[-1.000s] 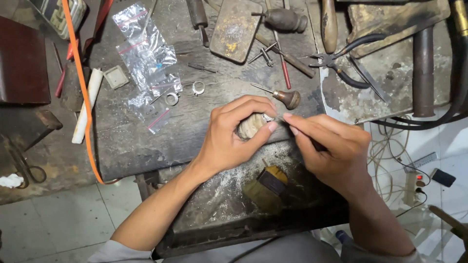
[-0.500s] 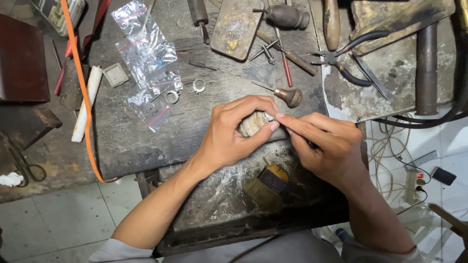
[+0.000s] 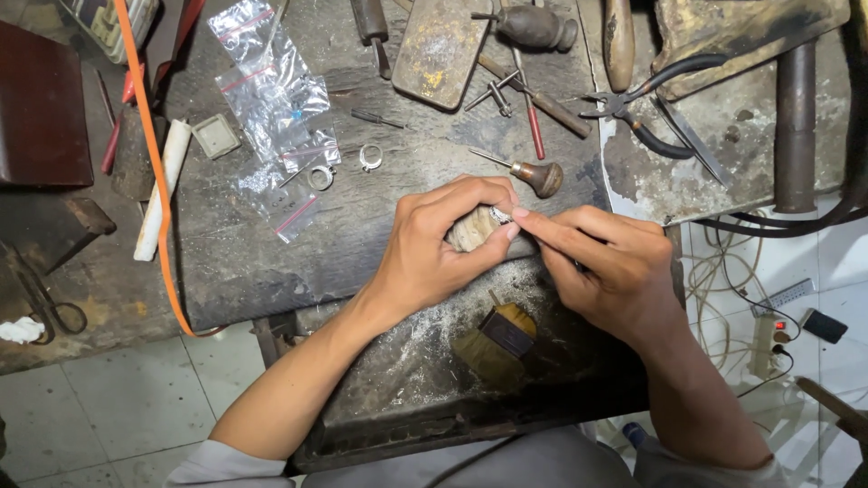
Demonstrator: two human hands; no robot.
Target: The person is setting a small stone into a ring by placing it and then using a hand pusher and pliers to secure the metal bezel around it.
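My hands [image 3: 434,244] meet at the bench's [image 3: 362,244] front edge.
Rings [image 3: 371,157] and bags [image 3: 271,90] lie behind-left, pliers [image 3: 651,104] behind-right, a brush [image 3: 497,339] in the tray [image 3: 407,361] below.

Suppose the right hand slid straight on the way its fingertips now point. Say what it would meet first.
The right hand points left and slightly up at the small silvery piece on the wooden peg in the left hand. It would meet that piece first; they look already touching, though depth is unclear.

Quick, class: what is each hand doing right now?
Left hand: closed around a pale wooden block.
Right hand: fingers pinched at a small metal piece; any tool hidden.
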